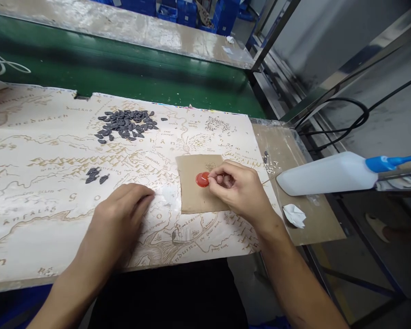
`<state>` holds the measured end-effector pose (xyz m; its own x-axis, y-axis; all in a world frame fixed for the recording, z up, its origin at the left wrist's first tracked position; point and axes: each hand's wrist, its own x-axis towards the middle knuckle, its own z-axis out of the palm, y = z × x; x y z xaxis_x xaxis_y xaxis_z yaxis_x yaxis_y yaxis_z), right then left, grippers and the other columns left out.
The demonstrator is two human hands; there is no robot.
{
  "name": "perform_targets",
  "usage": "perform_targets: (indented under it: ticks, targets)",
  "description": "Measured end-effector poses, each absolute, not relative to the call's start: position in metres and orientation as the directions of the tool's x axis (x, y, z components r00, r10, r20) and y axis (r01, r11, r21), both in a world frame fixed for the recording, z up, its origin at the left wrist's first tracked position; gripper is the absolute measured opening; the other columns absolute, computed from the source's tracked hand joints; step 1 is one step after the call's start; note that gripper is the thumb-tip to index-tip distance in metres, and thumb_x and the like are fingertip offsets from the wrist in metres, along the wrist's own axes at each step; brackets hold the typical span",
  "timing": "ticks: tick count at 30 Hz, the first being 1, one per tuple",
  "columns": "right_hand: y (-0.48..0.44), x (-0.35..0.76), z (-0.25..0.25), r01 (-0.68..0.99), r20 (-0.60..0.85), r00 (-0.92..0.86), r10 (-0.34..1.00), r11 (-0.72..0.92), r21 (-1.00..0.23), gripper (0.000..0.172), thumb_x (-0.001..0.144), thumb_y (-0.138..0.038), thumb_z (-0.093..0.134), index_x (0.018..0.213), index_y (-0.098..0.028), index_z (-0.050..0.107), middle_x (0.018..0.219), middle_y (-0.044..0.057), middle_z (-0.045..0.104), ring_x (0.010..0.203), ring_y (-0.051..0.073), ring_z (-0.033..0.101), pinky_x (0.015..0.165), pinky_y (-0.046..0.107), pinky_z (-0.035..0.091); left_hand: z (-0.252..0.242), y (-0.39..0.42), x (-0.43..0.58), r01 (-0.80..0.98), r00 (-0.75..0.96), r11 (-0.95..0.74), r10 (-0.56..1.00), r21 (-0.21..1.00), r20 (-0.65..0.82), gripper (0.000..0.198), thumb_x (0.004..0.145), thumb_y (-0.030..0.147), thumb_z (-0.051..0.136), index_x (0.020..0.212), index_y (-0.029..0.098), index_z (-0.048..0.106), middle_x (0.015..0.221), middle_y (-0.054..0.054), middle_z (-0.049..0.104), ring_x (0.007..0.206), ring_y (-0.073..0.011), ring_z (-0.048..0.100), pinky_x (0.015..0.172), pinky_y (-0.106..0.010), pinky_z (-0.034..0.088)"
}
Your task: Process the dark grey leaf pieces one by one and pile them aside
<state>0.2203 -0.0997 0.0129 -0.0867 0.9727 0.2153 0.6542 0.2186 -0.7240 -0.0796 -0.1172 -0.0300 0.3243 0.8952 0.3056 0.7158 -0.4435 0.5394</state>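
Observation:
My right hand [238, 185] is closed in a pinch at the right edge of a glossy red round blob [202, 179]. What its fingertips hold, if anything, is too small to make out. The blob lies on a square piece of brown cardboard [192, 201]. Just beyond the back of that hand a thin brown stick [270, 179] shows; whether it reaches into the hand is hidden. My left hand [123, 212] rests on the map-printed sheet [68, 246], left of the cardboard, fingers curled together and their tips hidden. Several dark grey leaf-shaped pieces [95, 175] lie beyond it.
A larger pile of dark grey pieces [126, 123] and scattered tiny whitish bits [217, 124] lie farther back. On the right are a white bottle with a blue nozzle [329, 173] and a crumpled tissue [294, 215]. A green belt [130, 68] runs behind the sheet.

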Motion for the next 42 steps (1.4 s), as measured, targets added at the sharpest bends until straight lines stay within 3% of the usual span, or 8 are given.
perform_targets:
  ticks: [6, 12, 15, 19, 25, 30, 36, 42]
  targets:
    - [-0.107, 0.233, 0.011, 0.618, 0.207, 0.075, 0.975, 0.117, -0.777, 0.005, 0.092, -0.021, 0.077, 0.088, -0.022, 0.079, 0.078, 0.000, 0.070, 0.067, 0.016, 0.057, 0.063, 0.033, 0.044, -0.020, -0.117, -0.100, 0.757, 0.178, -0.312, 0.944, 0.574, 0.277, 0.014, 0.111, 0.038, 0.068, 0.107, 0.028, 0.076, 0.106, -0.005, 0.079, 0.090, -0.0258, 0.075, 0.086, -0.041, 0.059]
    - [-0.117, 0.238, 0.002, 0.726, 0.096, -0.041, 0.995, 0.095, -0.681, 0.012, 0.089, -0.014, 0.072, 0.085, -0.023, 0.078, 0.079, 0.000, 0.071, 0.072, 0.018, 0.061, 0.070, 0.035, 0.046, -0.013, -0.117, -0.085, 0.493, 0.202, -0.209, 0.972, 0.844, 0.122, 0.013, 0.108, 0.042, 0.077, 0.109, 0.030, 0.078, 0.101, -0.003, 0.083, 0.088, -0.0247, 0.080, 0.082, -0.037, 0.060]
    - [-0.119, 0.237, 0.002, 0.766, 0.083, -0.060, 0.995, 0.100, -0.634, 0.013, 0.089, -0.012, 0.071, 0.084, -0.023, 0.076, 0.082, 0.001, 0.072, 0.076, 0.019, 0.064, 0.072, 0.035, 0.046, -0.014, -0.116, -0.072, 0.538, 0.333, -0.367, 0.919, 0.759, 0.209, 0.010, 0.111, 0.031, 0.068, 0.106, 0.028, 0.077, 0.101, -0.004, 0.081, 0.091, -0.0247, 0.077, 0.083, -0.037, 0.057]
    - [-0.123, 0.240, 0.005, 0.694, 0.104, -0.004, 0.995, 0.078, -0.716, 0.011, 0.090, -0.014, 0.073, 0.086, -0.023, 0.078, 0.079, 0.000, 0.071, 0.071, 0.017, 0.060, 0.069, 0.034, 0.046, -0.017, -0.116, -0.071, 0.560, 0.466, -0.501, 0.849, 0.660, 0.249, 0.021, 0.113, 0.021, 0.057, 0.106, 0.027, 0.076, 0.103, -0.005, 0.081, 0.105, -0.0279, 0.074, 0.092, -0.040, 0.056]
    - [-0.136, 0.239, 0.006, 0.532, 0.029, 0.074, 0.997, -0.015, -0.847, 0.004, 0.088, -0.020, 0.079, 0.086, -0.022, 0.082, 0.075, 0.000, 0.069, 0.066, 0.015, 0.057, 0.060, 0.031, 0.045, -0.018, -0.124, -0.077, 0.551, 0.392, -0.385, 0.903, 0.740, 0.178, 0.013, 0.110, 0.033, 0.073, 0.121, 0.029, 0.077, 0.119, -0.006, 0.081, 0.114, -0.0299, 0.071, 0.098, -0.043, 0.053]
    - [-0.144, 0.227, 0.002, 0.382, -0.010, 0.071, 0.997, -0.037, -0.924, 0.005, 0.090, -0.025, 0.083, 0.086, -0.022, 0.082, 0.072, 0.000, 0.068, 0.064, 0.015, 0.059, 0.057, 0.029, 0.047, -0.017, -0.125, -0.069, 0.642, 0.312, -0.328, 0.937, 0.693, 0.154, 0.016, 0.110, 0.034, 0.067, 0.109, 0.029, 0.083, 0.110, -0.007, 0.078, 0.110, -0.0337, 0.062, 0.099, -0.050, 0.047]
    - [-0.148, 0.212, 0.000, 0.350, -0.035, 0.013, 0.999, -0.037, -0.936, 0.007, 0.091, -0.026, 0.085, 0.085, -0.023, 0.082, 0.073, 0.000, 0.069, 0.065, 0.016, 0.061, 0.058, 0.029, 0.051, -0.017, -0.132, -0.059, 0.691, 0.276, -0.268, 0.956, 0.671, 0.098, 0.015, 0.107, 0.038, 0.072, 0.113, 0.028, 0.082, 0.114, -0.009, 0.077, 0.114, -0.0357, 0.059, 0.102, -0.054, 0.045]
    - [-0.145, 0.194, -0.001, 0.286, -0.037, -0.036, 0.999, -0.025, -0.958, 0.006, 0.091, -0.024, 0.085, 0.087, -0.023, 0.081, 0.079, 0.001, 0.074, 0.067, 0.015, 0.066, 0.059, 0.028, 0.056, -0.022, -0.129, -0.046, 0.682, 0.227, -0.226, 0.970, 0.696, 0.093, 0.003, 0.101, 0.026, 0.077, 0.100, 0.026, 0.080, 0.107, -0.007, 0.081, 0.106, -0.0339, 0.065, 0.101, -0.055, 0.047]
